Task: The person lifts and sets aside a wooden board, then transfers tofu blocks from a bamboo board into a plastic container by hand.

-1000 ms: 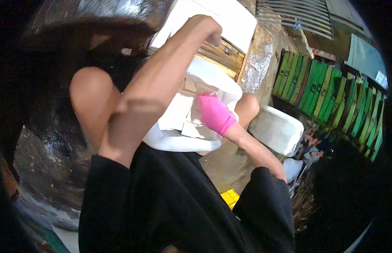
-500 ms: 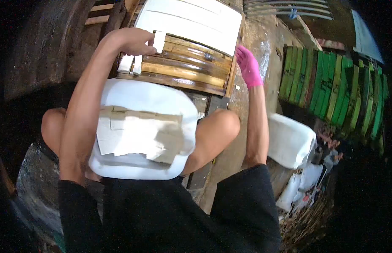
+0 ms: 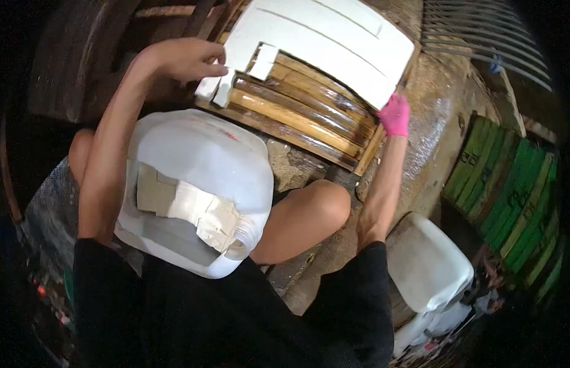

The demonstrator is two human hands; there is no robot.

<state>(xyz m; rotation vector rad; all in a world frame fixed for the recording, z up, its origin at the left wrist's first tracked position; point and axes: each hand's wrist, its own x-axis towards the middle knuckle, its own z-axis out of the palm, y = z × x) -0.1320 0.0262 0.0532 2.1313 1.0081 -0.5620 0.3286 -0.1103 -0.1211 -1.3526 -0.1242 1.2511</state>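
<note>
My bare left hand is at the left end of a wooden slatted frame, beside white pieces at its edge; its fingers are curled, and what they hold, if anything, is not clear. White slabs cover the far part of the frame, and a small white piece lies just right of my left hand. My right hand, in a pink glove, touches the frame's right edge by the slab corner, its fingertips partly hidden. A white cut-open container with pale flat pieces rests at my lap.
Green slatted frames stand in a row at the right. Another whitish plastic container lies on the floor near my right arm. Metal bars are at the upper right, and dark wooden structures at the upper left.
Both hands have left the container area for the frame's two ends. Since the last earlier frame, my left hand has moved off the small white piece, and the lap container has tilted.
</note>
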